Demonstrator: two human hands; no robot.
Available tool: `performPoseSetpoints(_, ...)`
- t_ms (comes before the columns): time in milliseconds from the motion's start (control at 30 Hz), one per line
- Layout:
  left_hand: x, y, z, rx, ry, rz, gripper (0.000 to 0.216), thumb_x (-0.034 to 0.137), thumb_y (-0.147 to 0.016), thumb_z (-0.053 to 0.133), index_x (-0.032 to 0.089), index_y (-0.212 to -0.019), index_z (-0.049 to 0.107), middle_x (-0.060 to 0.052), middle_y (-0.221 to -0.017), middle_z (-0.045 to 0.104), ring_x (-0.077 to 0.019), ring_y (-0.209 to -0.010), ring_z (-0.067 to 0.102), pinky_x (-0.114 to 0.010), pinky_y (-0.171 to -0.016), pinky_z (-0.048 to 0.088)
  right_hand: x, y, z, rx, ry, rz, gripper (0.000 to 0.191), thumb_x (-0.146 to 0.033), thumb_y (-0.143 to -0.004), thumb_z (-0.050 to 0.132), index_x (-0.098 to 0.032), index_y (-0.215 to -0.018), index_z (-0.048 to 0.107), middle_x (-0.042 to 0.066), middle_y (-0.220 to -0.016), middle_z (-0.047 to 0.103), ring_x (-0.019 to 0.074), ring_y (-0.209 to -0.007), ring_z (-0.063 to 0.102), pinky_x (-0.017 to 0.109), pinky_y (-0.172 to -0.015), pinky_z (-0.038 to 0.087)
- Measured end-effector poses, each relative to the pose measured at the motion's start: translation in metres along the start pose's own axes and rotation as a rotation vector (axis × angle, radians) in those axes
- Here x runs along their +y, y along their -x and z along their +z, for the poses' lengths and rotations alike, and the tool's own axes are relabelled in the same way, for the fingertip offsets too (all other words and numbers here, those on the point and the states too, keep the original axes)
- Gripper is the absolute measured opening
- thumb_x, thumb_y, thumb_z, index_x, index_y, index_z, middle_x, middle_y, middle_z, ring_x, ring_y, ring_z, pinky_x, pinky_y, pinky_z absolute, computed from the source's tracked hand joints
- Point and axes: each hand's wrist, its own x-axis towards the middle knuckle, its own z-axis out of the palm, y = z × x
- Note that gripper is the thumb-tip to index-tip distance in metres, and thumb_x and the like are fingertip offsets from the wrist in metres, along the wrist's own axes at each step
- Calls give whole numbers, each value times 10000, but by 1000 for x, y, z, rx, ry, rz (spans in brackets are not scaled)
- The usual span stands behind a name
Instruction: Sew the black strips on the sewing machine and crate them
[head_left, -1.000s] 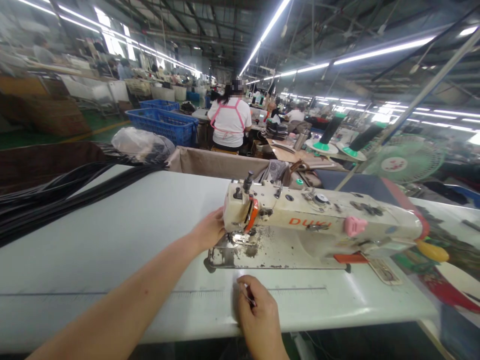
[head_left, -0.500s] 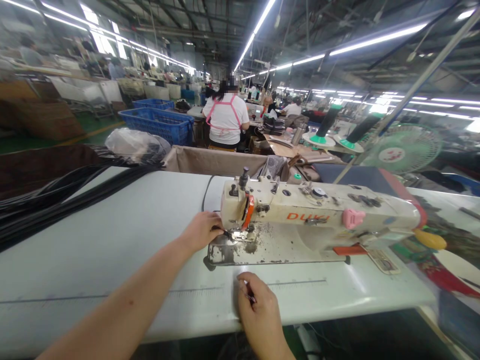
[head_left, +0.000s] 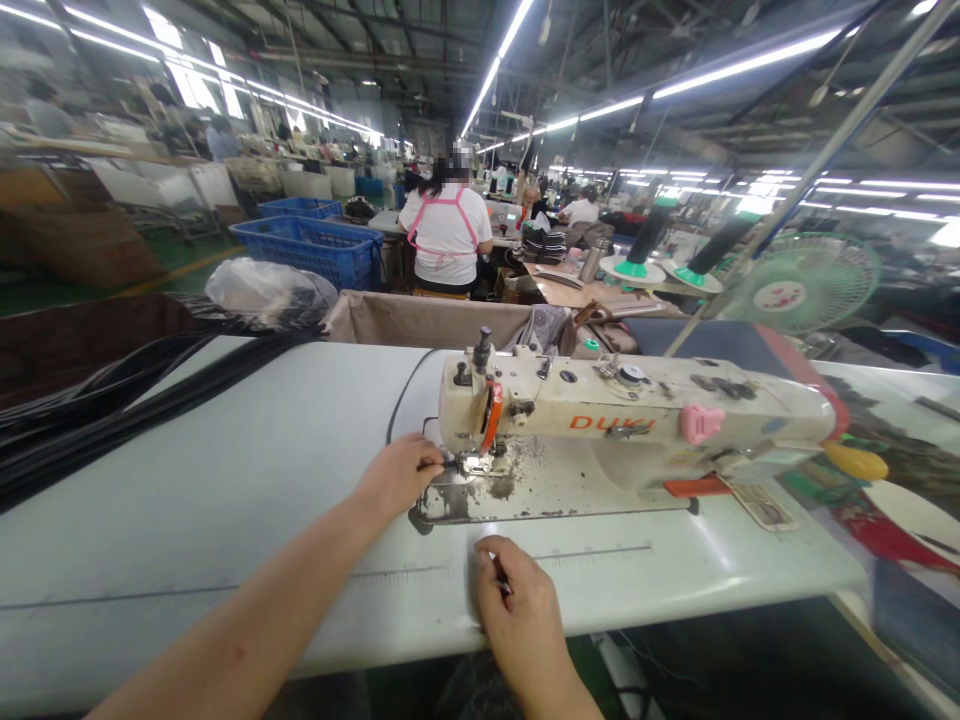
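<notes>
A cream sewing machine (head_left: 600, 415) with orange lettering lies across the white table (head_left: 225, 500). My left hand (head_left: 397, 475) reaches to the needle end of the machine, fingers pinched on a thin black strip (head_left: 401, 400) that curves away behind the machine head. My right hand (head_left: 517, 600) rests near the table's front edge, closed on a small thin object I cannot name. The worn metal bed plate (head_left: 525, 490) sits between the two hands.
Long black strips (head_left: 112, 400) lie piled at the table's left. A clear plastic bag (head_left: 266, 285) and blue crates (head_left: 315, 245) stand behind. A green fan (head_left: 802, 285) and thread cones (head_left: 645, 245) are at the right. A person in white sits ahead at another station.
My left hand has drawn back slightly from the needle end, and a black strip now shows curving behind the machine head. The right hand has barely moved.
</notes>
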Motion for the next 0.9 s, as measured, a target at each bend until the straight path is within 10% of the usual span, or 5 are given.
performPoseSetpoints(500,41,39,29,-24,145,-236,181,124,-807,690,193,-971,723,-78,-1067,722,-159,-806,719,-289,-810,587,-9,-3,-5,-28,31,30,200,-197,-937,485,-213,-951,684,5,-723,681,160,-653,634,253,-620,442)
performPoseSetpoints(900,38,60,35,-184,1,-28,557,188,-838,610,213,-1390,544,-86,-1113,693,-203,-901,733,-277,-790,574,-13,-1,-14,-60,-127,97,199,-253,-957,522,-220,-957,718,-11,-709,644,144,-630,566,249,-627,437)
